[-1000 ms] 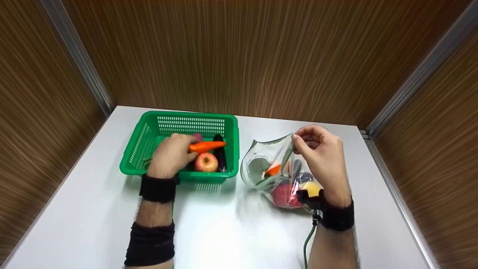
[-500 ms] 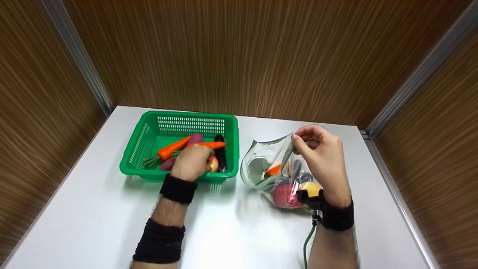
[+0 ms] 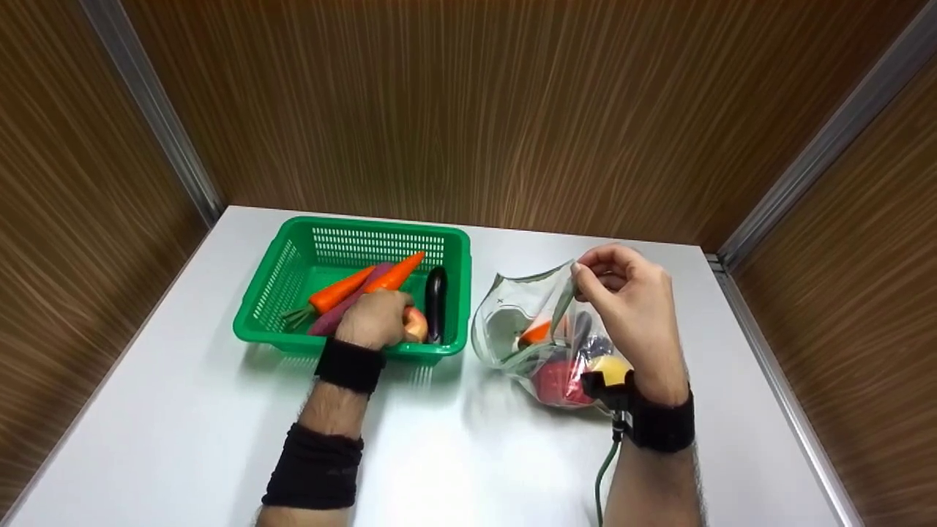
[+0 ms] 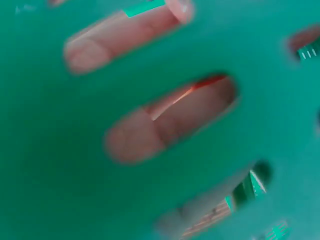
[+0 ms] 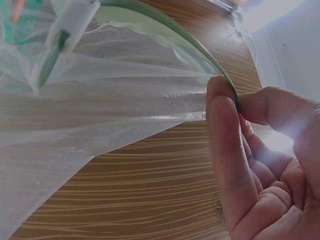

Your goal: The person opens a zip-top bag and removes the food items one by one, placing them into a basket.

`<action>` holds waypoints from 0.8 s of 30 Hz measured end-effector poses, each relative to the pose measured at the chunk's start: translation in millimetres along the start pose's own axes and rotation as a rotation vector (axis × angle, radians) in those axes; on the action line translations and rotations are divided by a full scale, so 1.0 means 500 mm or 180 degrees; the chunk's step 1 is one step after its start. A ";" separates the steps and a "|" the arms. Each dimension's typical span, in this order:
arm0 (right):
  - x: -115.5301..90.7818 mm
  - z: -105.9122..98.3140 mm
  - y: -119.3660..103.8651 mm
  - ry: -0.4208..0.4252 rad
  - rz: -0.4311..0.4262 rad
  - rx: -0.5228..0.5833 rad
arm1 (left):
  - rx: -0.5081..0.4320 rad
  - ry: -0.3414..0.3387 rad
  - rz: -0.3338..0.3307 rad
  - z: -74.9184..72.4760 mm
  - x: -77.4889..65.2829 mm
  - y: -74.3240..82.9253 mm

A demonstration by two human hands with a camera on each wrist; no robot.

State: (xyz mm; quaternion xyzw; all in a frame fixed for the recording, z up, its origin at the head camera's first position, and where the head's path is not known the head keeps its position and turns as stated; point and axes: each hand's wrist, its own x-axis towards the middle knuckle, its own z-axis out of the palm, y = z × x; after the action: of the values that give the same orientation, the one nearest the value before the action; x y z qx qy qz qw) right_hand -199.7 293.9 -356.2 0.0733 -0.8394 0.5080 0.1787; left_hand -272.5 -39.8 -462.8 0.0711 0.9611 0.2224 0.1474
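Note:
In the head view, my left hand (image 3: 376, 319) is down inside the green basket (image 3: 351, 346), its fingers curled round an apple (image 3: 415, 325) near the front wall. The left wrist view shows fingers (image 4: 135, 135) only through the basket's slots; the rest is behind green plastic. Beside that hand lie a carrot (image 3: 395, 275), a second carrot (image 3: 340, 290), a purple sweet potato (image 3: 329, 320) and a dark eggplant (image 3: 435, 304). Over on the right, my right hand (image 3: 631, 311) pinches the rim of a clear zip bag (image 3: 523, 293) between thumb and fingers, keeping its mouth spread.
Inside the bag show a red item (image 3: 560, 383), a yellow item (image 3: 607, 369) and an orange piece (image 3: 538, 333). Basket and bag stand on a white table (image 3: 439, 454), with wood-grain panels (image 3: 468, 110) behind and at both sides. A green cable (image 3: 604, 472) trails from the right wrist.
My left hand has gone from the upper carrot to the apple. That carrot has swung, its tip now pointing farther back, and the eggplant has straightened. The right hand stays put.

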 end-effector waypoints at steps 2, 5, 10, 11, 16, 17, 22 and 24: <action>-0.001 0.000 0.000 -0.0002 -0.0007 -0.0001 | -0.0007 -0.0045 0.0033 -0.001 0.000 -0.001; -0.002 0.000 0.000 -0.0001 -0.0011 0.0000 | 0.0000 -0.0068 0.0072 0.000 -0.002 -0.004; -0.003 0.003 -0.001 0.0002 0.0006 0.0018 | 0.0050 -0.0058 0.0170 -0.001 -0.005 -0.011; -0.003 0.003 -0.001 0.0005 0.0007 0.0022 | 0.0053 -0.0065 0.0178 -0.001 -0.005 -0.012; 0.000 0.003 -0.002 0.0006 -0.0001 0.0041 | 0.0056 -0.0125 0.0168 -0.004 -0.005 -0.013; -0.001 0.003 -0.002 0.0004 0.0000 0.0041 | 0.0059 -0.0134 0.0161 -0.004 -0.005 -0.013; -0.002 0.001 -0.001 0.0000 0.0012 0.0044 | 0.0087 -0.0129 0.0195 -0.003 -0.007 -0.011; -0.002 0.001 0.000 0.0004 0.0009 0.0040 | 0.0098 -0.0130 0.0221 -0.003 -0.006 -0.010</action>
State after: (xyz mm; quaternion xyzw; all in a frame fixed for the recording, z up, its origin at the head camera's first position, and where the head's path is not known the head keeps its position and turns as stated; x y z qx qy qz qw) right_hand -198.8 293.6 -356.5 0.0729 -0.8362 0.5136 0.1780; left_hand -270.3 -45.4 -463.0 0.1111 0.9582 0.2111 0.1581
